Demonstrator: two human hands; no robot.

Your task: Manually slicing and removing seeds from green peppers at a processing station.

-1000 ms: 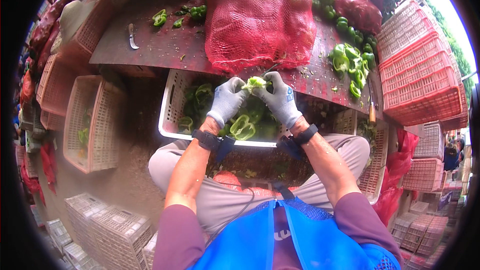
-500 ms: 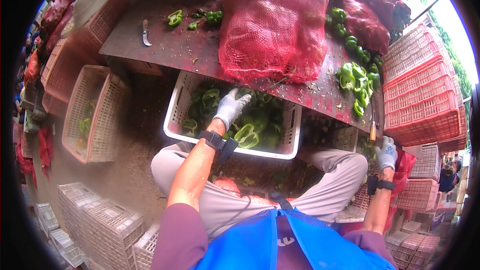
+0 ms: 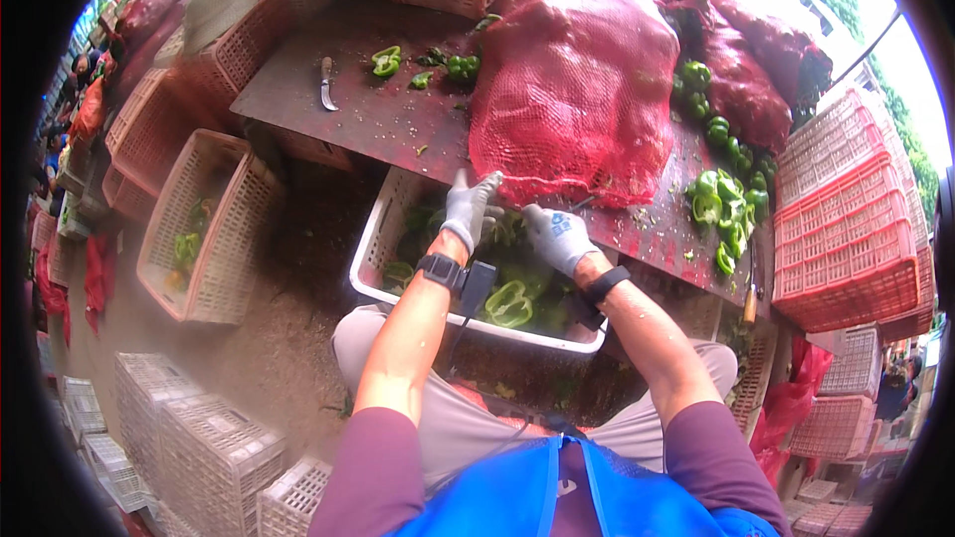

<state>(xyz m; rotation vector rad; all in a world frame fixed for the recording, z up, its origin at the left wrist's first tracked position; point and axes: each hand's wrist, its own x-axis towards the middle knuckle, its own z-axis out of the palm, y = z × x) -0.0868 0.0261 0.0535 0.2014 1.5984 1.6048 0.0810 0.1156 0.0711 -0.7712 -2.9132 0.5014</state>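
Note:
A full red mesh bag lies on the table, its lower edge hanging at the table's front. My left hand, in a pale grey glove, has its fingers apart, the fingertips at the bag's lower left corner. My gloved right hand is closed at the bag's lower edge, with its fingertips against the mesh. Beneath both hands is a white plastic crate holding cut green bell peppers. My forearms hide part of this crate.
On the table lie a curved knife, a halved pepper and a pile of cut peppers. Another knife rests at the right edge. Stacked pink crates stand right; a tilted crate stands left.
My right hand has come from beyond the table's right end to the bag's lower edge. My left hand has lifted out of the peppers up to the bag's corner.

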